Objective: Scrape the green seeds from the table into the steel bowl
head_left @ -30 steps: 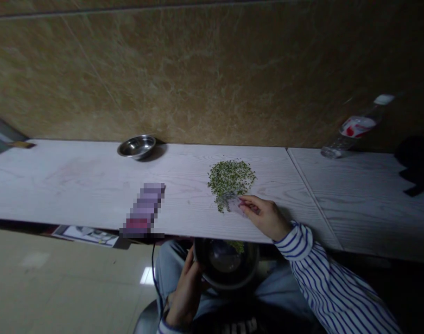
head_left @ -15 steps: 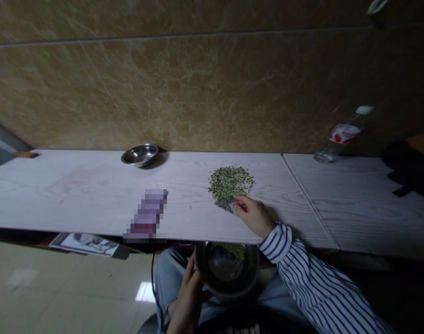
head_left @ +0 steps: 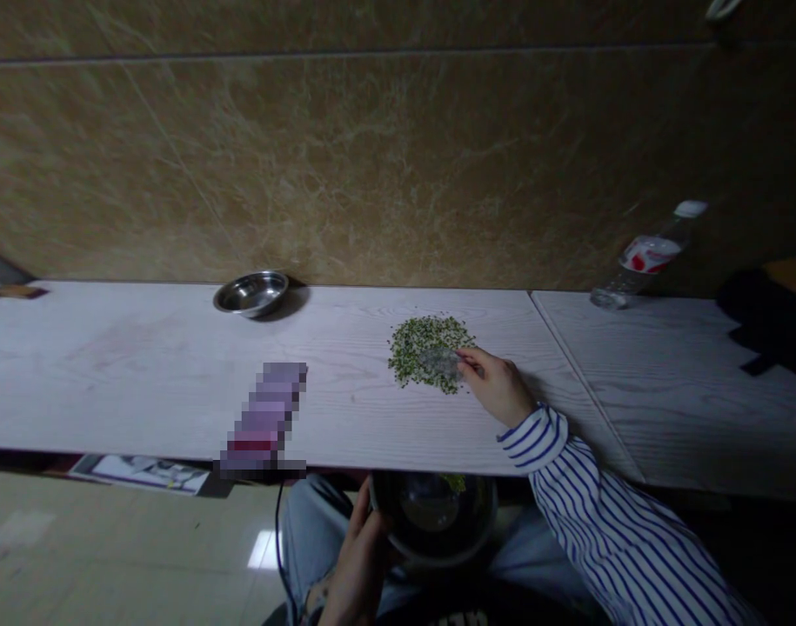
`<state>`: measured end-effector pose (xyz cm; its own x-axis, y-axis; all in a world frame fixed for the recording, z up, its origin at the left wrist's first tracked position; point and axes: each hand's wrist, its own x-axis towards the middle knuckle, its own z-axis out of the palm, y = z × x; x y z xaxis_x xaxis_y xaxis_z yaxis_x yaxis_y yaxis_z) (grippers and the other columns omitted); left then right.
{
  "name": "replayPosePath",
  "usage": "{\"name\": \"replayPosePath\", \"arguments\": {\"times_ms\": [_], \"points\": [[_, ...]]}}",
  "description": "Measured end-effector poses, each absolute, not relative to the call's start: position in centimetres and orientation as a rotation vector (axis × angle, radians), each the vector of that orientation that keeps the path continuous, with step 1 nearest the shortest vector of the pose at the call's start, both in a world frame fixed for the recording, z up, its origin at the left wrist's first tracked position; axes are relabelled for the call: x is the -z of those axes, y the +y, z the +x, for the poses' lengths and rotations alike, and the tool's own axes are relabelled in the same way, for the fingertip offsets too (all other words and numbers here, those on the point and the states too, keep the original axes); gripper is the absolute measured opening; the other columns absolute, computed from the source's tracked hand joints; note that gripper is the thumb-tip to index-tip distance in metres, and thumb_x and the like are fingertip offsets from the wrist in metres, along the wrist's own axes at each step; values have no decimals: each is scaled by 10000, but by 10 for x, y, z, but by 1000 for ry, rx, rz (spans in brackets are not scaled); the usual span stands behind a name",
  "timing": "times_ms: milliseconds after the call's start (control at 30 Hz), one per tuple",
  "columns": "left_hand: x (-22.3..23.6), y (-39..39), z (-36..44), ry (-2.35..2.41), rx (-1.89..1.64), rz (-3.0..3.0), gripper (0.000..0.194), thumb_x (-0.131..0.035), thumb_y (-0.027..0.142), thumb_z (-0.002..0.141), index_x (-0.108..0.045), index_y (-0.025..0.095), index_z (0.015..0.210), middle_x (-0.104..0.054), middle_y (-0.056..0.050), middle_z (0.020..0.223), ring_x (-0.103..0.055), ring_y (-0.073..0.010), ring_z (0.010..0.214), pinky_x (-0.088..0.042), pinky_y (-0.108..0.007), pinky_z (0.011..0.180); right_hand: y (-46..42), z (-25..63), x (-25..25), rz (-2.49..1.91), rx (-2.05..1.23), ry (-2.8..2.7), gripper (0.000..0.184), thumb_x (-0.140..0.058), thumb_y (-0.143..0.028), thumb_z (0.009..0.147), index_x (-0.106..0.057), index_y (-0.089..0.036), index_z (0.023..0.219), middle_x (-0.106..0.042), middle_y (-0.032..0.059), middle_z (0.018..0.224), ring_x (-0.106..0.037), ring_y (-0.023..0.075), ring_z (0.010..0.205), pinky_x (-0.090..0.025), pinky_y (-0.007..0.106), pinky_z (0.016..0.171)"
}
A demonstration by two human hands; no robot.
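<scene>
Small green bits (head_left: 414, 339), like beans or seeds, lie in a loose round patch on the pale wood-grain table. My right hand (head_left: 498, 382), in a striped sleeve, pinches a thin see-through piece (head_left: 440, 361) that looks like plastic; its exact kind is unclear. That piece is over the near right part of the patch, with green showing through it. Below the table's front edge, my left hand (head_left: 359, 552) grips the rim of a metal bowl (head_left: 430, 513) above my lap. Some green bits (head_left: 455, 482) show inside it, partly hidden by the table edge.
A small steel bowl (head_left: 250, 296) stands by the wall, left of the patch. Nearer the front edge lies a blurred-out purple rectangle (head_left: 267, 413) beside a cable. To the right are a clear bottle (head_left: 645, 256) with a white cap and a dark item (head_left: 763, 313).
My right hand has moved the see-through piece from the patch's near edge onto the patch. Green bits now reach closer to me. Fewer bits show in the held bowl, and the view has shifted slightly.
</scene>
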<state>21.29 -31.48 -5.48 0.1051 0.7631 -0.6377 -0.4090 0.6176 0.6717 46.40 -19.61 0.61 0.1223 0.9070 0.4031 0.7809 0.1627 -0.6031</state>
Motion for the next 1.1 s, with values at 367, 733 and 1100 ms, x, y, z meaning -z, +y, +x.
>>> {"name": "replayPosePath", "arguments": {"times_ms": [367,733,1100], "points": [[57,-313,208,1187,-835,435,829,-632,281,732,-380,274,1522,-631,-78,1361,-643,-271,1046,-484,-280,684,-186,461,2,-1699,28,-1838,272,-535,-152,914,-722,-206,1104,-782,92,987,-723,230,859,-549,352,788],[59,-313,208,1178,-853,367,849,-657,288,718,-373,279,1518,-606,-96,1397,-635,-287,1106,-505,-331,789,-209,457,-1,-1615,77,-1919,220,-539,-155,934,-704,-234,1057,-782,59,957,-707,210,860,-465,342,772],[55,-314,207,1193,-834,410,904,-663,280,677,-356,255,1527,-651,-87,1325,-643,-232,927,-411,-233,544,-207,445,-5,-1622,61,-1999,205,-552,-133,931,-709,-212,1034,-781,66,941,-699,207,870,-425,327,773]]}}
